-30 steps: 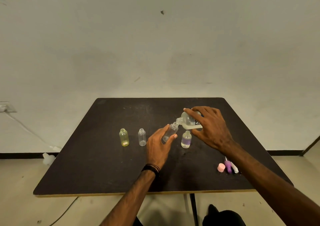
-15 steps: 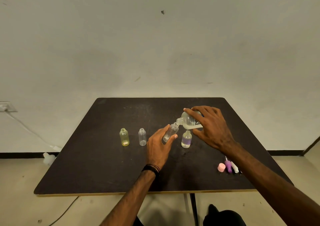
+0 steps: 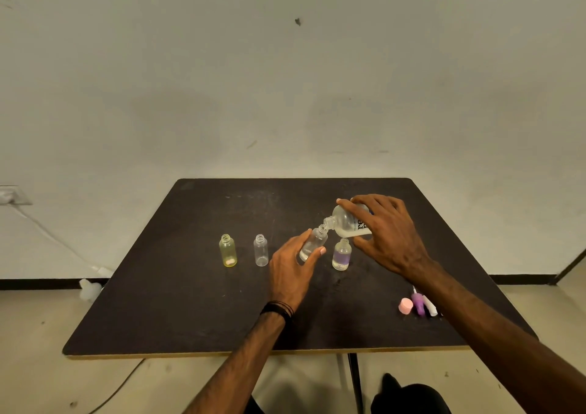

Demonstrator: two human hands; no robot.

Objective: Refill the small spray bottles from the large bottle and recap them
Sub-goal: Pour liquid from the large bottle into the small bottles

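My right hand (image 3: pixel 388 236) grips the large bottle (image 3: pixel 350 223), tipped so its neck meets the mouth of the small clear bottle (image 3: pixel 312 245). My left hand (image 3: pixel 293 269) holds that one tilted above the bench (image 3: pixel 190 302), catching the pour without spilling.

one head view, forward and down over the table (image 3: pixel 196 312)

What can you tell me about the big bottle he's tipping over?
The large bottle looks like clear plastic, rounded, with dark lettering partly hidden by fingers. It is uncapped and tipped nearly sideways above the table, neck pointing left and down, its mouth meeting the mouth of the small bottle. Clear liquid pools along its lower side. The right hand grips it from above.
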